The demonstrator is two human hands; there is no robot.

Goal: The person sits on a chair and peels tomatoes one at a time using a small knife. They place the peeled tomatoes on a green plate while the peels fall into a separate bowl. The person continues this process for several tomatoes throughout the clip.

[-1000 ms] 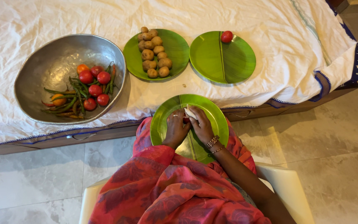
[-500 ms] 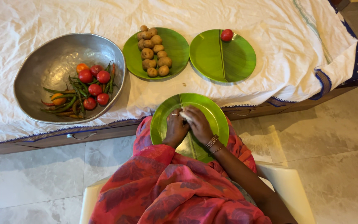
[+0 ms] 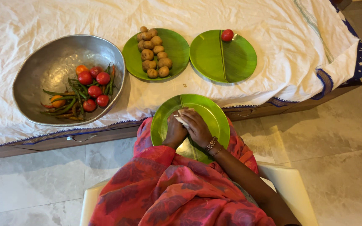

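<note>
The person's left hand and right hand are lying close together over the green plate resting on the lap, both curled around a small white cloth that is peeking out between the fingers; whether anything is wrapped inside it cannot be told. On the white sheet beyond, a metal bowl is holding tomatoes and green chillies, while one green plate is carrying small potatoes and another is bearing a single tomato.
</note>
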